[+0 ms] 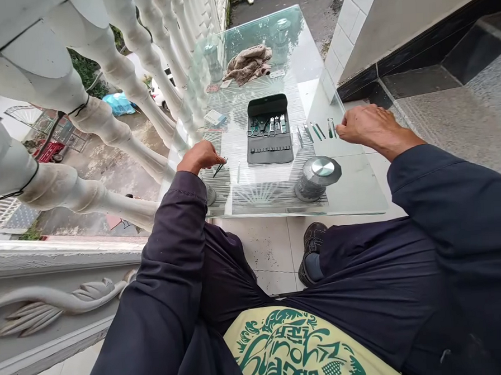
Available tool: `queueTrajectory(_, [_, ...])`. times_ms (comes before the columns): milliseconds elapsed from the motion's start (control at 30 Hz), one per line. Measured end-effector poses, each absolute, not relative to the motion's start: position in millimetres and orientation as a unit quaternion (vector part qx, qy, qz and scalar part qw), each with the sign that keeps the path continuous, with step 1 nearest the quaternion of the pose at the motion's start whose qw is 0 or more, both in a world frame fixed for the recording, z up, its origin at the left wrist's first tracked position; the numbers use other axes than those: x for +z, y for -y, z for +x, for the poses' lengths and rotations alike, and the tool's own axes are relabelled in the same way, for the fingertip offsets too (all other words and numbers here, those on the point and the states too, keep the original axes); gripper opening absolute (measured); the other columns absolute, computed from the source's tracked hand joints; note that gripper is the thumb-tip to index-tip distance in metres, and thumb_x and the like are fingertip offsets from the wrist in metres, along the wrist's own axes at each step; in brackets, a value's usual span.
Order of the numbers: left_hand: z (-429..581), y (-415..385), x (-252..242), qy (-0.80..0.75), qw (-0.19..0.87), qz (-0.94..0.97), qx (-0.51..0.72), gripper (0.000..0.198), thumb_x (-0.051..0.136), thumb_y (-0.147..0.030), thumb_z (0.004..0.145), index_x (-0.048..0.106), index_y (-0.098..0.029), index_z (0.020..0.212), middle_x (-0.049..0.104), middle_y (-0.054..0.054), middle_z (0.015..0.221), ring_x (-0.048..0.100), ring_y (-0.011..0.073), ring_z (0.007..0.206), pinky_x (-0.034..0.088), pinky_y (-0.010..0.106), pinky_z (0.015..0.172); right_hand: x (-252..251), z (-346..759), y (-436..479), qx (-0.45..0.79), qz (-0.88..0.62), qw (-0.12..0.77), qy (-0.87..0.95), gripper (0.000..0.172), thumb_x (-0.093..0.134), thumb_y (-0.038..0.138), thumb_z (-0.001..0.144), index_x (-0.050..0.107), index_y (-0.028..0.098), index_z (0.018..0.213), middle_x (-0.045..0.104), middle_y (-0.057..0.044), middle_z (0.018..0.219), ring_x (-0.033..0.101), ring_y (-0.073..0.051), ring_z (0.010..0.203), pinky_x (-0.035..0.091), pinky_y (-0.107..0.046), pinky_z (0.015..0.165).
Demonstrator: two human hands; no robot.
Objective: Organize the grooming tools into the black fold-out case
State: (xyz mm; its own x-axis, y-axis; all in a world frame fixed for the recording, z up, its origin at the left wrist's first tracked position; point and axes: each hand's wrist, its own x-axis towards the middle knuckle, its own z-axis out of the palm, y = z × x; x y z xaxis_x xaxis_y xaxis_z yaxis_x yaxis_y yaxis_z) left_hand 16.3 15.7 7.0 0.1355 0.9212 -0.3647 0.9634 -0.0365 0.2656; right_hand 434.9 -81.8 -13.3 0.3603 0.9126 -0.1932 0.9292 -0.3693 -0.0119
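A black manicure kit case (268,131) lies open in the middle of the glass table (351,193), with several small metal tools still in its slots. My left hand (201,156) rests at the table's left edge, fingers closed on a thin dark tool (220,167). My right hand (371,128) sits at the right edge, fingers curled, next to several small tools (315,131) laid in a row on the glass. What the right fingers hold, if anything, is hidden. A thin metal stick (238,172) lies left of the case.
A crumpled brown cloth (248,63) lies at the table's far end and a small white box (214,118) at the left. Round metal table fittings (317,178) show through the glass. A white balustrade (115,99) runs along the left, a tiled wall (347,37) along the right.
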Motion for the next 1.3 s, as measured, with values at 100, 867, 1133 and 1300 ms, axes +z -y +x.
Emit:
queueTrajectory(100, [25, -15, -1, -0.654, 0.188, 0.73, -0.052, 0.033, 0.11, -0.029, 0.087, 0.078, -0.028, 0.082, 0.079, 0.005, 0.07, 0.09, 0.0339, 0.094, 0.067, 0.039, 0.086, -14, 436, 82, -0.074, 0.814, 0.032, -0.575, 0.05, 0.061, 0.027, 0.124, 0.087, -0.003, 0.154, 0.082, -0.042, 0.159, 0.079, -0.052, 0.149, 0.057, -0.055, 0.115])
queueTrajectory(867, [95, -32, -21, -0.568, 0.529, 0.51, 0.371, 0.03, 0.096, 0.002, 0.099, 0.073, -0.018, 0.103, 0.079, 0.004, 0.08, 0.096, 0.0284, 0.105, 0.078, 0.048, 0.12, -82, 352, 72, -0.012, 0.492, -0.071, -0.868, 0.047, 0.053, 0.033, 0.126, 0.095, 0.012, 0.128, 0.085, -0.031, 0.133, 0.074, -0.048, 0.123, 0.06, -0.059, 0.112])
queueTrajectory(1133, [121, -46, -24, -0.626, 0.47, 0.536, 0.316, 0.033, 0.088, 0.0, 0.106, 0.065, -0.021, 0.117, 0.092, 0.017, 0.105, 0.096, 0.031, 0.103, 0.078, 0.044, 0.106, -87, 348, 83, 0.049, 0.409, -0.043, -0.91, 0.038, 0.059, 0.022, 0.125, 0.087, 0.009, 0.146, 0.083, -0.028, 0.136, 0.069, -0.041, 0.124, 0.053, -0.05, 0.107])
queueTrajectory(1300, [124, -53, -19, -0.656, 0.44, 0.555, 0.262, 0.039, 0.092, 0.002, 0.101, 0.067, -0.021, 0.117, 0.085, 0.007, 0.088, 0.095, 0.0295, 0.097, 0.078, 0.039, 0.098, -87, 356, 83, 0.068, 0.381, -0.034, -0.922, 0.048, 0.053, 0.007, 0.119, 0.085, 0.016, 0.153, 0.082, -0.023, 0.135, 0.066, -0.039, 0.121, 0.053, -0.048, 0.102])
